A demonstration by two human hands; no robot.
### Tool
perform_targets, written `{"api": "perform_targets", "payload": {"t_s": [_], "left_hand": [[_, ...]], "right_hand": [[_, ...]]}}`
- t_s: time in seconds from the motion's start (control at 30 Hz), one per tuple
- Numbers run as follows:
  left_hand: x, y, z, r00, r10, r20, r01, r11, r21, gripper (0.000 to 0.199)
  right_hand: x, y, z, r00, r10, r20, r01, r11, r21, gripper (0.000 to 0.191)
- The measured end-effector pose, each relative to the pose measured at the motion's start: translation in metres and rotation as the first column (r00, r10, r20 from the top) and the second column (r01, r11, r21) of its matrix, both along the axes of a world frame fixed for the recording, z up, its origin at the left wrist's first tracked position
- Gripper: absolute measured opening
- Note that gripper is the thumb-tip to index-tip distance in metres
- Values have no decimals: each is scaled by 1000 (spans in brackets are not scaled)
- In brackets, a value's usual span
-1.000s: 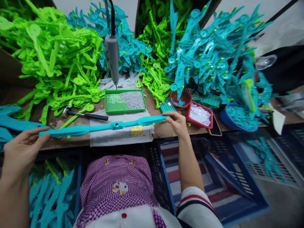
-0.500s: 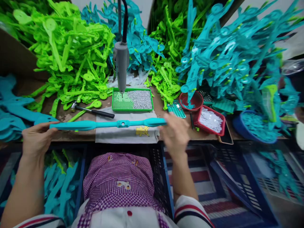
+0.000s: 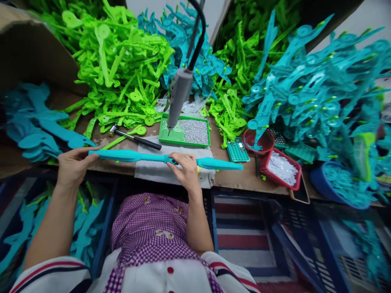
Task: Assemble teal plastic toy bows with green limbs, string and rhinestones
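Observation:
A long blue plastic part (image 3: 131, 156) is held level above the bench's front edge. My left hand (image 3: 73, 166) pinches its left end between thumb and fingers. At its middle, beside a round hole, my right hand (image 3: 186, 171) grips it with thumb and fingertips. The right end of the part juts out free past my right hand. Beneath it lies a white cloth (image 3: 152, 170). A grey electric screwdriver (image 3: 180, 95) hangs over a green tray (image 3: 185, 142) of small silvery screws. To the tray's left rests a hammer (image 3: 137, 140) with a black handle.
Heaps of lime-green parts (image 3: 122, 65) and blue parts (image 3: 320, 81) line the back. At right stand a red bowl (image 3: 269, 140), a red basket (image 3: 295, 185) of white pieces and a blue basin (image 3: 324, 191). Crates (image 3: 105, 228) sit below the bench edge.
My right hand has moved left from the part's right end to its middle. My left hand still holds the left end. The whole view has shifted and tilted slightly.

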State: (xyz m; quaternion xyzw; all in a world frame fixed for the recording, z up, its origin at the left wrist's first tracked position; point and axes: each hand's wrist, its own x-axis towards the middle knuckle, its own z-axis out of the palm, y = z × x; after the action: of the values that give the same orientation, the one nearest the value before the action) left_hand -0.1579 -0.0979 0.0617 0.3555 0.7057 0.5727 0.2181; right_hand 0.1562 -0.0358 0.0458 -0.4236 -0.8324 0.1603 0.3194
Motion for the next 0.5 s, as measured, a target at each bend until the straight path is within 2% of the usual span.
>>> {"api": "perform_targets", "payload": {"t_s": [0.07,0.1,0.13,0.17,0.2,0.23,0.3,0.37,0.43,0.5], "left_hand": [[6,-14,6,980,-32,-196,38,999,27,37],[12,-24,11,936,-27,-351,47,998,47,36],[20,-37,17,845,-10,-535,53,996,65,37],[30,-50,24,716,36,-697,43,994,96,45],[43,-63,31,589,36,-808,78,992,100,52],[58,-75,37,487,-35,-873,176,983,59,56],[92,-91,47,345,-279,-896,396,909,-130,51],[126,-95,51,252,-454,-855,394,855,-338,46],[153,-92,50,229,-533,-815,365,823,-436,46],[168,-89,46,191,-582,-790,369,788,-492,44]], "right_hand": [[3,-9,1,999,14,-32,-11,995,101,20],[5,-16,2,999,22,-45,-14,985,171,20],[9,-25,3,998,31,-50,-17,969,246,22],[13,-36,5,998,43,-51,-24,946,323,26],[19,-47,6,997,58,-43,-37,919,392,32],[25,-59,7,997,80,-23,-62,895,441,36],[42,-81,8,991,135,20,-126,853,507,41],[62,-99,6,983,173,54,-175,825,538,44],[84,-111,2,979,187,77,-199,822,534,49],[104,-117,-1,972,218,92,-235,840,490,52]]}}
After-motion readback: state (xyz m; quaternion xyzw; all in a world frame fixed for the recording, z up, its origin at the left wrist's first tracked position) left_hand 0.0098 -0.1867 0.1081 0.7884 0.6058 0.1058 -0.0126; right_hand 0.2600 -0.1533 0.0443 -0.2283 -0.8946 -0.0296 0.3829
